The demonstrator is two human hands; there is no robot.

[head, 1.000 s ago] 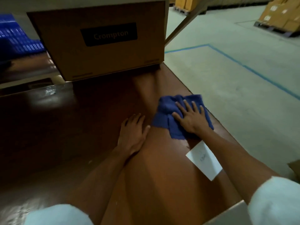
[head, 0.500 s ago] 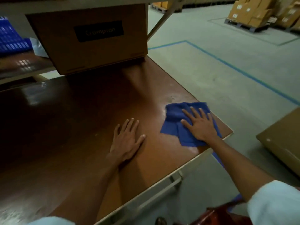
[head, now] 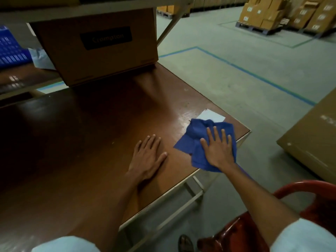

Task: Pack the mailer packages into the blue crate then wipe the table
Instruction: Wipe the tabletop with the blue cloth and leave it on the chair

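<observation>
A crumpled blue cloth lies on the brown table near its right corner. My right hand presses flat on the cloth with straight, spread fingers. My left hand rests palm-down on the bare tabletop just left of the cloth, fingers straight. A white paper slip lies on the table right behind the cloth, partly covered by it. The blue crate shows at the far left on another surface, with a pale mailer package beside it.
A large brown "Crompton" cardboard box stands at the back of the table under a shelf. A red plastic chair is at the lower right, a big carton on the floor to the right. Stacked boxes on pallets stand far back.
My right hand has slid the blue cloth along the table's right edge toward the near corner, next to the white slip. My left hand stays flat on the table. The view shifted.
</observation>
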